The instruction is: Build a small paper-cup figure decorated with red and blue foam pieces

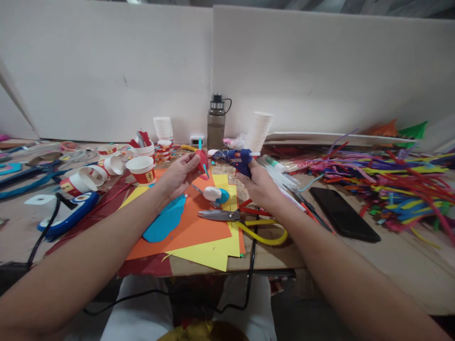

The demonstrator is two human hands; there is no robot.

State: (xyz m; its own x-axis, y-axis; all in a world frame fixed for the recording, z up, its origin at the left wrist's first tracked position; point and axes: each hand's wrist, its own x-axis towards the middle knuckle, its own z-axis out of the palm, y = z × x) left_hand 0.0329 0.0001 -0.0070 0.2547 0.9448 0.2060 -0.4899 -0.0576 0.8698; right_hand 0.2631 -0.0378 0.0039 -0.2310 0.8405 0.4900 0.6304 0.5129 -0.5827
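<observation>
So the biggest thing here is the flat orange paper sheet (199, 234) in the middle of the bench, with both hands up past most of it. On it are the steel-bladed scissors with yellow and red handles (232, 216), blades pointing left, nearer the right hand (262, 185). That hand has its fingers wrapped round a blue plastic glue gun (242, 160), long axis pretty much side to side, nozzle aimed left. Straight across from the nozzle is the small red flat piece (203, 162), pinched in the left hand (183, 174), so there's 1 line running gun to piece. Nozzle looks just beside it; can't tell if they're touching. Smallest bit: a thin light-blue strip (200, 143) poking up at the red piece's top, roughly square to the gun.
</observation>
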